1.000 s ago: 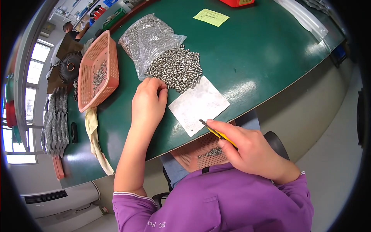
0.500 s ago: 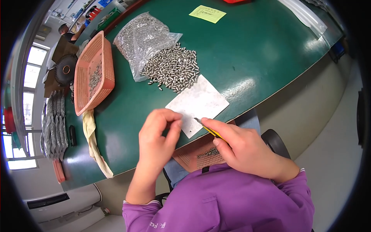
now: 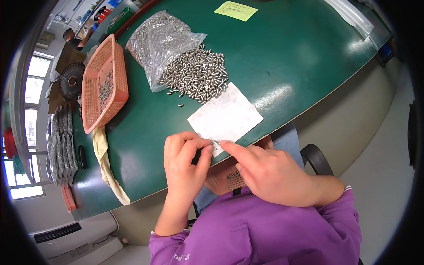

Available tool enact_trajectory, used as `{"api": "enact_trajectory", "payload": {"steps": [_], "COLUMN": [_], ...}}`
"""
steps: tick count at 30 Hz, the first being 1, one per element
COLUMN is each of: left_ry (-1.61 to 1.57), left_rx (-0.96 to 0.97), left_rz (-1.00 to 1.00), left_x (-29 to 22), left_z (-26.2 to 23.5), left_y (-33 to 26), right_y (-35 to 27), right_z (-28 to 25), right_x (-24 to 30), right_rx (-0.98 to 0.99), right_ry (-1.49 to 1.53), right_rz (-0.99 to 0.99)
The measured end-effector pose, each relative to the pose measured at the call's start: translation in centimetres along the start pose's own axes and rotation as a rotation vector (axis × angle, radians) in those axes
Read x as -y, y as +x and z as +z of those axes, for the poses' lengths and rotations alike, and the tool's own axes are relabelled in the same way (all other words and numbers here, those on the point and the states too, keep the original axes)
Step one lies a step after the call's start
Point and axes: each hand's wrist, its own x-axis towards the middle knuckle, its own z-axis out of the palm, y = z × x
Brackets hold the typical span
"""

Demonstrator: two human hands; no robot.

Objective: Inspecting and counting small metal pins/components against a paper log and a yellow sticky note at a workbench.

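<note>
A small metal part (image 3: 215, 142) is pinched between the fingertips of the left hand (image 3: 183, 161) and the right hand (image 3: 269, 170), which meet at the near edge of the green table (image 3: 287, 57), just over the near corner of a white square sheet (image 3: 225, 117). The left thumb and forefinger are pressed together on the part; the right forefinger is laid against it from the 3 o'clock side, and whether anything more is held in that hand cannot be told. At 12 o'clock from the sheet a heap of small silver parts (image 3: 196, 75) is spread, spilling from a clear plastic bag (image 3: 159, 42) lying open toward it. At 9 o'clock from the bag an orange mesh basket (image 3: 104, 86) is set, with a few parts inside. A yellow rectangular note (image 3: 235, 10) is placed at the far edge, at 12 o'clock. A pale cloth strip (image 3: 106, 165) is draped below the basket.
</note>
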Motion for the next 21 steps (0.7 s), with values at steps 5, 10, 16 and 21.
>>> {"api": "enact_trajectory", "payload": {"steps": [5, 10, 16, 21], "left_ry": [-0.010, -0.020, -0.045, -0.068], "left_rx": [0.008, 0.018, 0.027, 0.040], "left_rz": [-0.017, -0.003, 0.012, 0.026], "left_x": [-0.1, 0.1, 0.2, 0.2], "left_z": [0.0, 0.0, 0.0, -0.1], "left_y": [0.1, 0.3, 0.4, 0.6], "right_y": [0.1, 0.0, -0.1, 0.7], "right_z": [0.1, 0.6, 0.3, -0.7], "right_x": [0.1, 0.0, 0.3, 1.1], "right_rx": [0.011, 0.026, 0.107, 0.181], "right_ry": [0.004, -0.015, -0.030, -0.085], "right_rz": [-0.015, -0.019, -0.005, -0.012]}}
